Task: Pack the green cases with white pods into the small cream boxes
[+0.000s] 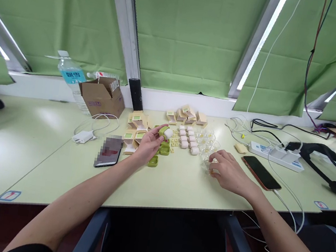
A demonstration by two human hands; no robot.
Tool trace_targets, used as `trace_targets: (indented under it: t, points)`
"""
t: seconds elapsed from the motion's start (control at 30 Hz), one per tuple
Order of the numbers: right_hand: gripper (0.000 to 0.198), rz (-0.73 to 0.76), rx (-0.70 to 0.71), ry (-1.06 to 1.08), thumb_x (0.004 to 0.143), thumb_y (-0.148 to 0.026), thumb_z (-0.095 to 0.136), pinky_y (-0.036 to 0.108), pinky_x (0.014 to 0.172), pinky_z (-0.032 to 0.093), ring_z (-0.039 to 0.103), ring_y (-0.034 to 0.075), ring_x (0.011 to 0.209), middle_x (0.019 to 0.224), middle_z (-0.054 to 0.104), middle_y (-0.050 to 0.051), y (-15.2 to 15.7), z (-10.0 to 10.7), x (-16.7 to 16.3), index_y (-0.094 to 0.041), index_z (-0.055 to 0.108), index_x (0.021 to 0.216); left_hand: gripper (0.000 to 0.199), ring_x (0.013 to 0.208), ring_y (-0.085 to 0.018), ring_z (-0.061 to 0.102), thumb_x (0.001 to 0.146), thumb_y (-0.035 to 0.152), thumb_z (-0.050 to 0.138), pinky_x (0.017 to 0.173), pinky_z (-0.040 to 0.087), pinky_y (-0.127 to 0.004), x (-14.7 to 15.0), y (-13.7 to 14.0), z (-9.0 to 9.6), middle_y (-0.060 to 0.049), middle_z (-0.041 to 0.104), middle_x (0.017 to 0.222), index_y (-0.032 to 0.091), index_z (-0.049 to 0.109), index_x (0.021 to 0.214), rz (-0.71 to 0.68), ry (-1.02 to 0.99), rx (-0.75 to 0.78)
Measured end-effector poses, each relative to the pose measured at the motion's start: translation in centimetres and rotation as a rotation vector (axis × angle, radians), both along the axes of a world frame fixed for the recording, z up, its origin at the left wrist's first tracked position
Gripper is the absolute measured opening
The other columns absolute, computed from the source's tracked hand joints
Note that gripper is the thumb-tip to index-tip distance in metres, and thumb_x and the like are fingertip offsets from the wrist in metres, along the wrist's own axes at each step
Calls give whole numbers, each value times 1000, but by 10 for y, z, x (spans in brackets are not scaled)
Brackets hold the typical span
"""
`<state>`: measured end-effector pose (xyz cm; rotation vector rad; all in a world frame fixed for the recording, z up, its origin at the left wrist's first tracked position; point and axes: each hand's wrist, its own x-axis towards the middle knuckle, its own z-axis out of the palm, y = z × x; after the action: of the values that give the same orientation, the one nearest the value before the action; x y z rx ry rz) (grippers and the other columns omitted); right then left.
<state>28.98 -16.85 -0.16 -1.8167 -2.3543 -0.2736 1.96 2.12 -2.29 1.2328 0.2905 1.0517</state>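
Observation:
My left hand [150, 142] is closed around a small olive-green case [163, 132] with a rounded white piece [168, 134] at its right end. More green open cases [153, 161] stand below that hand on the table. At the right, my right hand [222, 168] has its fingers curled onto a clear plastic cover [206, 164], at the near end of a cluster of similar clear covers [208, 141]. Between the hands lie rows of pale pink-white rounded pieces [184, 144] and a column of small yellow parts [173, 145].
Folded cream cartons [137, 122] lie at left and others [189, 113] behind. A phone [109, 151] lies left, another phone [261, 173] right, near a power strip [275, 155] with cables. A cardboard box [102, 98], water bottle [72, 76] and black cylinder [135, 94] stand at back left.

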Motion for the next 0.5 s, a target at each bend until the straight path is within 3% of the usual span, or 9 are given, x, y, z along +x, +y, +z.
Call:
trace_targets:
  t: [0.2, 0.33, 0.5]
  points:
    - [17, 134, 93, 202, 90, -9, 63, 53, 96, 51, 55, 33, 117, 127, 67, 10, 9, 26, -25, -22, 71, 81, 54, 94, -16, 63, 77, 33, 88, 90, 52, -30, 0, -1, 0, -6, 70, 106, 22, 71, 127, 23, 11, 53]
    - [12, 194, 167, 330, 92, -14, 62, 56, 103, 49, 52, 34, 126, 139, 62, 11, 35, 44, -44, -22, 67, 84, 54, 96, -17, 65, 79, 35, 87, 91, 53, -31, -2, -1, 2, -6, 71, 105, 22, 70, 129, 40, 9, 79]
    - [8, 229, 126, 537, 91, -16, 60, 54, 103, 49, 59, 31, 125, 128, 67, 11, 77, 42, -56, -23, 61, 87, 60, 100, -19, 66, 79, 38, 87, 89, 54, -30, -1, 4, 0, -8, 72, 111, 20, 68, 133, 81, 5, 122]
